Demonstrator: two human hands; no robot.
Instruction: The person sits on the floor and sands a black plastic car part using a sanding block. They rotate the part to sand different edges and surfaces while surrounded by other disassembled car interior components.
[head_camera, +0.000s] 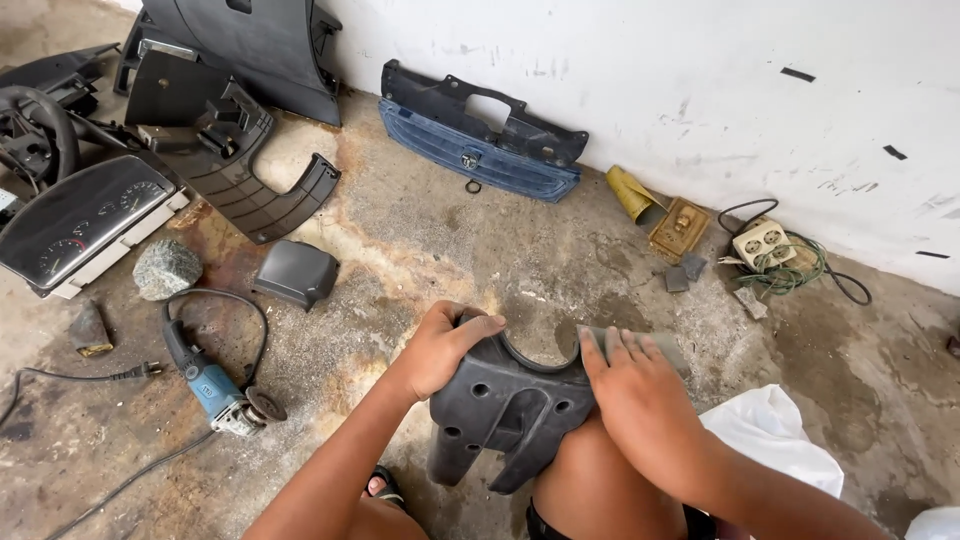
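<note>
A dark grey plastic car trim panel (508, 405) with a curved cut-out and several round holes rests against my knee. My left hand (440, 345) grips its upper left edge, thumb over the rim. My right hand (635, 385) lies flat on the panel's right side and presses a grey piece of sandpaper (668, 345) against it; most of the sheet is hidden under the fingers.
A blue angle grinder (215, 392) with its cable lies left on the concrete floor (420, 230), near a stone (167, 268) and a grey cover (297, 272). An instrument cluster (80, 222), black trim parts (225, 150), a blue grille (478, 150) and a socket strip (764, 243) lie by the white wall. A white bag (770, 430) is at right.
</note>
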